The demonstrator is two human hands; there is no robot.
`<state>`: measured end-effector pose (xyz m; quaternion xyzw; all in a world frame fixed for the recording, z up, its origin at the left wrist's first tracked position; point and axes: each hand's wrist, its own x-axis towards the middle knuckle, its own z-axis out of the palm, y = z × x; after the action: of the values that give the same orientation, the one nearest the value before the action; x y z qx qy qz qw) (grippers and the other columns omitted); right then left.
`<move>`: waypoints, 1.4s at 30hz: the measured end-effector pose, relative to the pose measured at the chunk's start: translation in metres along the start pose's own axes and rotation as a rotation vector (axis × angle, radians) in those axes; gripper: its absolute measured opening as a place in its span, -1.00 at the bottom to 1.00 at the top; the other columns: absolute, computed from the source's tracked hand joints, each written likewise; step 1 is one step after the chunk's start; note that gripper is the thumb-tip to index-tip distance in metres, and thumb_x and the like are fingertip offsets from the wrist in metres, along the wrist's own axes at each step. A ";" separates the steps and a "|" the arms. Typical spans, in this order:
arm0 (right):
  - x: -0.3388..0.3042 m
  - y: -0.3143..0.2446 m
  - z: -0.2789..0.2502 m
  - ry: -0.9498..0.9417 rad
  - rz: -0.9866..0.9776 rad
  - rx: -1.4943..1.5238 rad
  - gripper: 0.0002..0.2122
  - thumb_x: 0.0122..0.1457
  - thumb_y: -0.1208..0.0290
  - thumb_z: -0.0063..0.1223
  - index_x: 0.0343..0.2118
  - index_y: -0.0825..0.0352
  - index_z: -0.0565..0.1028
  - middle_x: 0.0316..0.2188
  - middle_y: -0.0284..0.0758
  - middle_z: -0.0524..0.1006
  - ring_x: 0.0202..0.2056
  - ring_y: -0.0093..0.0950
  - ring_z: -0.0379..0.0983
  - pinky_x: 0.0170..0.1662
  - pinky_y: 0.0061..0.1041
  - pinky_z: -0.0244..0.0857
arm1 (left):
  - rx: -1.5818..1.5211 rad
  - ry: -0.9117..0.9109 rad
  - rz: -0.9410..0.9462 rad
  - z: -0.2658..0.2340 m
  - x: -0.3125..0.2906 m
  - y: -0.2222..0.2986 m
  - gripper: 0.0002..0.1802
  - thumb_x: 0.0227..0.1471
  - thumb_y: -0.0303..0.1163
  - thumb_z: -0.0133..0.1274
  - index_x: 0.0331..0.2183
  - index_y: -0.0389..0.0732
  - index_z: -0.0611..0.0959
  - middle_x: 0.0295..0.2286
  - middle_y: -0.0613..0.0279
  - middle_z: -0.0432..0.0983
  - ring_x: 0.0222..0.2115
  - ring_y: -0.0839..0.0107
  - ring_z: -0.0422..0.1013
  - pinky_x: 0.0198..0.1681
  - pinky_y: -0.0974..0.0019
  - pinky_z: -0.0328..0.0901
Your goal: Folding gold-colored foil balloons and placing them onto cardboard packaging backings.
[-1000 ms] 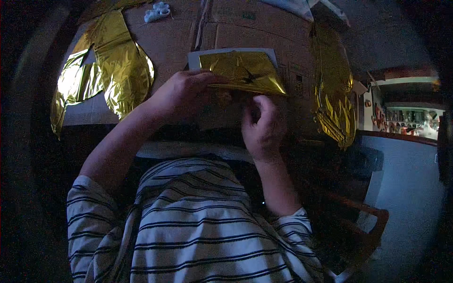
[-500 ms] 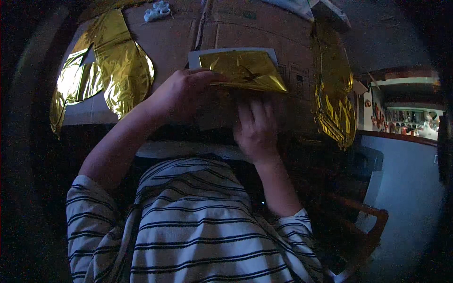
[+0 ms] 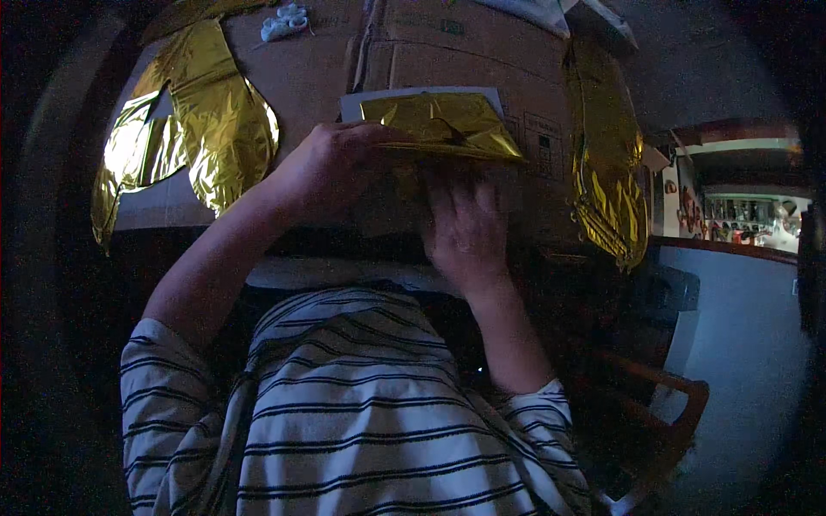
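A piece of shiny gold foil (image 3: 439, 116) lies over a pale sheet (image 3: 353, 107), whose border shows at the far and left sides. The foil's near edge is lifted off the cardboard. My left hand (image 3: 331, 168) grips this edge at its left end, fingers closed and the thumb side up. Below the raised edge, my right hand (image 3: 469, 225) reaches forward with its fingers stretched out and slightly apart. Shadow and the foil's edge hide its fingertips, so what they touch is unclear.
Flattened cardboard (image 3: 314, 64) covers the work surface. Large cut gold foil (image 3: 228, 112) lies at the left, and another gold foil strip (image 3: 611, 155) hangs over the right side. A small pale crumpled item (image 3: 284, 22) sits at the back. A wooden chair (image 3: 688, 400) stands at the lower right.
My right hand has shifted very slightly under the foil's near edge. My left hand keeps its grip, and the foil has barely moved.
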<state>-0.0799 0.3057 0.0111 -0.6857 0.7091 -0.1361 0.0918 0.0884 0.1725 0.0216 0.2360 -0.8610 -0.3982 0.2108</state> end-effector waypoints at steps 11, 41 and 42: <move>-0.029 0.027 0.007 0.685 -0.291 -0.140 -0.86 0.08 0.42 0.01 -0.37 0.37 0.51 -0.40 -0.25 0.54 -0.32 -0.31 0.45 -0.17 -0.26 0.27 | 0.173 -0.018 0.379 0.011 -0.002 -0.017 -0.55 -0.14 -0.42 0.10 -0.11 -0.24 0.50 -0.17 0.04 0.47 -0.22 0.06 0.44 -0.15 0.14 0.36; 0.332 -0.022 0.046 0.070 -0.649 -0.188 -0.83 -0.09 0.37 0.08 -0.43 0.34 0.48 -0.41 -0.21 0.48 -0.37 -0.21 0.43 -0.25 -0.27 0.34 | 0.415 0.047 0.597 0.019 -0.009 -0.035 -0.56 -0.16 -0.32 0.01 -0.19 -0.34 0.49 -0.22 -0.04 0.46 -0.15 0.10 0.41 0.01 0.08 0.25; 0.325 -0.021 0.044 0.031 -0.601 -0.116 -0.84 -0.09 0.39 0.08 -0.44 0.35 0.48 -0.42 -0.21 0.49 -0.39 -0.21 0.43 -0.26 -0.27 0.34 | 0.390 0.042 0.575 0.019 -0.010 -0.034 -0.57 -0.15 -0.33 0.00 -0.19 -0.33 0.49 -0.22 -0.05 0.46 -0.15 0.09 0.41 0.01 0.08 0.25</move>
<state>-0.0604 -0.0218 -0.0057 -0.8667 0.4823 -0.1269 -0.0025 0.0939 0.1694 -0.0181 0.0279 -0.9476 -0.1458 0.2829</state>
